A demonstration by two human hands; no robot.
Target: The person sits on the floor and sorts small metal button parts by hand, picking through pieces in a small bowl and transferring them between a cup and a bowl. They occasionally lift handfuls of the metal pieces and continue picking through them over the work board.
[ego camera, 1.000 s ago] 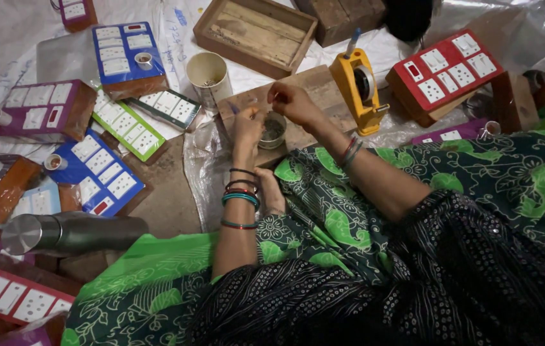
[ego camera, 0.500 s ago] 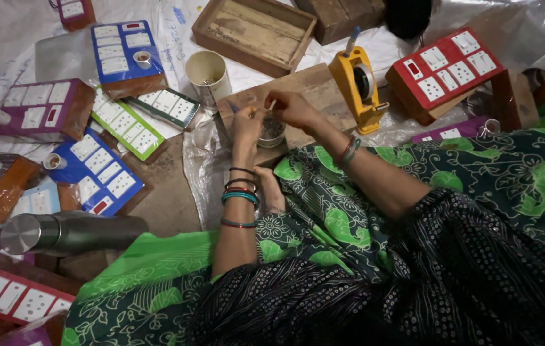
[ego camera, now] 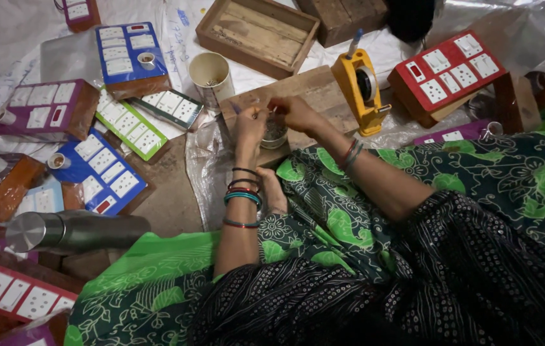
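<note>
My left hand [ego camera: 249,125] and my right hand [ego camera: 293,112] meet fingertip to fingertip over a small round metal cup [ego camera: 275,136] that stands on a wooden board [ego camera: 311,90]. Both pinch something tiny between the fingers; it is too small to tell what. A thin pen-like stick [ego camera: 237,109] pokes out at my left fingers. Bangles ring my left wrist, and a few ring the right. My lap in green leaf-print cloth [ego camera: 349,211] lies just below the board.
A paper cup [ego camera: 211,75] stands left of the board, a yellow tape dispenser [ego camera: 362,90] right of it. Switch boards in red [ego camera: 452,74], blue [ego camera: 125,54], green [ego camera: 128,131] and purple [ego camera: 42,109] lie around. An open wooden box [ego camera: 256,32] sits behind. A steel bottle [ego camera: 74,230] lies at left.
My right hand has drawn in from the right to meet the left over the metal cup. My left hand has lifted slightly.
</note>
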